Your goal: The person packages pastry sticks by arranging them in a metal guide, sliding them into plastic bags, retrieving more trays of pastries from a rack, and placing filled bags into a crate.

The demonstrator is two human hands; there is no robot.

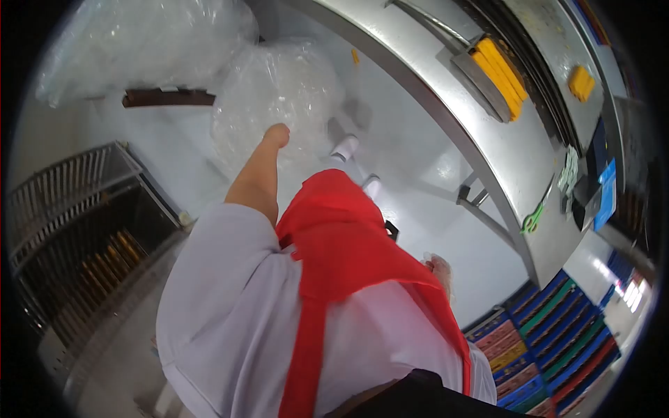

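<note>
My left hand point(277, 134) is stretched out against a large clear plastic bag point(293, 83) on the floor; its fingers are hidden or too small to make out. Low beside the red apron point(341, 230), at my other side, hangs my right hand point(439, 268), in what looks like a clear plastic glove. The fingers of that hand are blurred, and whether they hold anything does not show. A second, bigger heap of clear plastic point(146, 42) lies beyond the first bag.
A curved metal table point(418, 63) bears a tray with yellow blocks point(503, 76), green-handled scissors point(533, 219) and a blue packet point(605, 195). Stacked coloured crates point(557, 334) stand at the lower right. A slatted rack point(70, 188) is at the left, near a brown bar point(167, 97).
</note>
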